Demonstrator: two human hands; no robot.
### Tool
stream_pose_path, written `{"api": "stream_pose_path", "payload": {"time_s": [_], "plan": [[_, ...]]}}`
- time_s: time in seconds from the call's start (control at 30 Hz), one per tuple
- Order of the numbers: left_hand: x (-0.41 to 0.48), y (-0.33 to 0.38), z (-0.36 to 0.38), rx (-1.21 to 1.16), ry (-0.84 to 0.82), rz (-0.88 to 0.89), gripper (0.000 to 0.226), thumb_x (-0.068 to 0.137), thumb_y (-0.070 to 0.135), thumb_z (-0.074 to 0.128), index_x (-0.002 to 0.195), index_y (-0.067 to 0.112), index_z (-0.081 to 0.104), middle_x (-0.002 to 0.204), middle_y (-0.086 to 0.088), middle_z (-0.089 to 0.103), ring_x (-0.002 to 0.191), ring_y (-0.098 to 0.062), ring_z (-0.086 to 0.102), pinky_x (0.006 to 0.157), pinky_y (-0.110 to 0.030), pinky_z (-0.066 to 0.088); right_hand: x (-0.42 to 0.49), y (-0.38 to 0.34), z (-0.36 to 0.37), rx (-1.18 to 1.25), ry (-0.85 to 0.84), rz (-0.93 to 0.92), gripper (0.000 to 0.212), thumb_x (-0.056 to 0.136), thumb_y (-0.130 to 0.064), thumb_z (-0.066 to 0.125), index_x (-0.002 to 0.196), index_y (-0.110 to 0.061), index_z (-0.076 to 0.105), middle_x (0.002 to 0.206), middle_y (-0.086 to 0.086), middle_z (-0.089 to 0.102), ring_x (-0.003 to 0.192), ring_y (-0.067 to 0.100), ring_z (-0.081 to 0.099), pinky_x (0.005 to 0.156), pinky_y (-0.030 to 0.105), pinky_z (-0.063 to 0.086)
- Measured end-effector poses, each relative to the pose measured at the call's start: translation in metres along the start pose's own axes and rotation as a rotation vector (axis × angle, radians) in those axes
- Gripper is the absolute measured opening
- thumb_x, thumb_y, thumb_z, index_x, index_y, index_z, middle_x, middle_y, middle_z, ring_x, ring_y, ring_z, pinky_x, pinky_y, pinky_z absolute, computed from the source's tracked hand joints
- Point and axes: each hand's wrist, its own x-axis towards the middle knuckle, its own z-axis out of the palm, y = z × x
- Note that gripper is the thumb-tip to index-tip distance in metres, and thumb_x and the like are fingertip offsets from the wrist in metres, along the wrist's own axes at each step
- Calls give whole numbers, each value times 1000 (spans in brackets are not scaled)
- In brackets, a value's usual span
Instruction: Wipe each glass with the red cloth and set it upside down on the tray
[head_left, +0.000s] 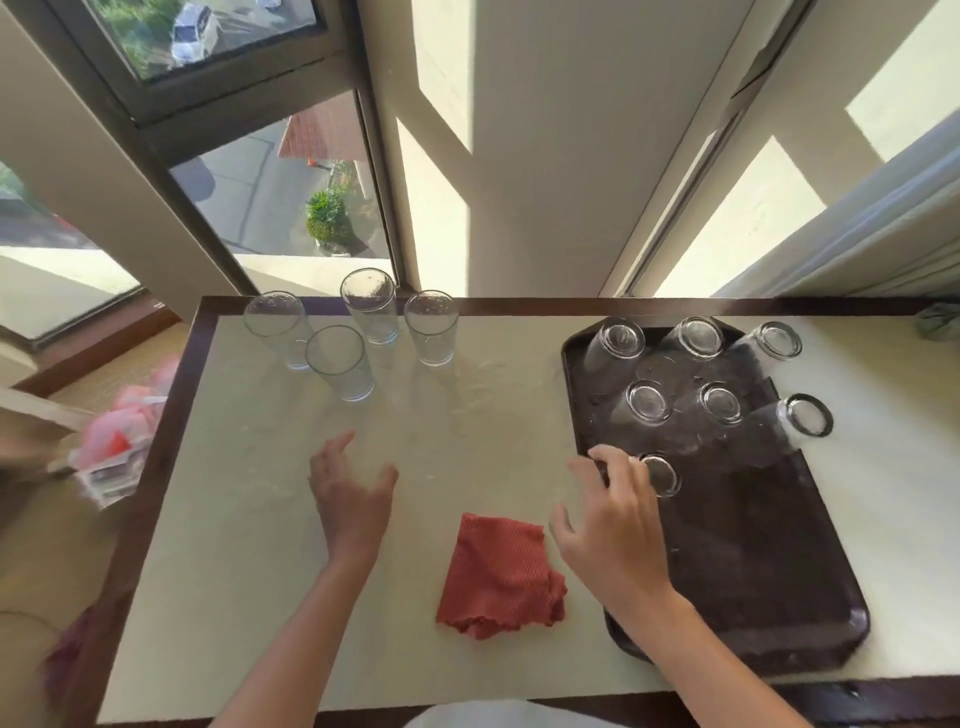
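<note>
On tray (727, 571), right hand (613, 540) fingers (605, 460) grip inverted glass (660, 475). Red cloth (501, 574) lies left of tray, between hands. Left hand (350, 499) open, empty.

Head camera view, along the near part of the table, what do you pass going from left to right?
Left hand → red cloth → right hand, fingers on an upturned glass → bare near end of the dark tray.
</note>
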Motion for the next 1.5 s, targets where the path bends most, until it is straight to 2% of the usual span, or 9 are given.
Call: {"api": "stream_pose_path", "payload": {"time_s": [0.13,0.4,0.5,0.77,0.97,1.07,1.2,1.37,1.5], "plan": [[30,30,-8,-162,74,-103,80,77,16,81,144,7,39,141,-13,43,124,-26,48,105,-38,40,-21,-21,39,46,-224,-160,40,74,-37,61,108,-15,63,115,12,60,106,33,59,88,46,53],[82,39,3,-281,79,-145,100,69,33,88,148,11,30,152,-6,39,138,-21,41,112,-32,35,-48,-5,85,-46,-510,-499,108,73,-74,49,156,-15,16,165,4,14,151,25,16,121,42,16],[95,37,6,-282,64,-123,99,70,29,88,148,13,30,150,-6,44,139,-19,42,113,-31,35,-52,0,92,-47,-414,-554,99,78,-71,48,154,-11,27,163,4,22,149,25,21,117,40,16],[86,32,-10,-244,20,-96,62,75,25,85,127,18,51,127,5,61,122,-20,54,91,-24,37,-54,-3,106,31,-253,-554,53,90,-39,47,134,-13,60,144,3,54,134,25,51,98,42,52],[16,14,-45,-459,-80,-140,63,71,27,87,123,24,52,117,10,61,120,-18,58,94,-30,45,-44,-12,97,256,-334,-293,41,92,-33,45,124,-16,66,131,0,65,119,19,63,89,38,56],[-36,15,-66,-605,-182,-186,69,62,38,83,123,28,53,112,9,62,107,-14,64,82,-24,45,-38,-27,62,699,-462,173,22,99,-22,50,114,-24,67,108,-1,72,86,4,67,76,17,51],[-93,20,-80,-637,-340,-239,78,53,58,78,124,36,54,117,-1,61,105,-19,66,86,-33,50,-41,-40,15,1386,-592,639,22,100,-22,50,107,-17,71,91,17,66,73,27,63,61,35,49],[-131,45,-82,-688,-501,-286,84,56,64,70,132,33,50,114,-1,63,90,-17,70,75,-30,49,-58,-54,-31,1598,-630,398,32,91,-28,51,116,-32,71,108,9,71,92,21,65,74,34,52],[-142,62,-85,-778,-559,-278,80,62,63,68,133,29,53,102,-5,64,80,-18,66,67,-31,46,-65,-65,-51,1576,-563,187,42,85,-48,66,126,-37,62,143,-12,54,135,8,47,102,19,42]]}}
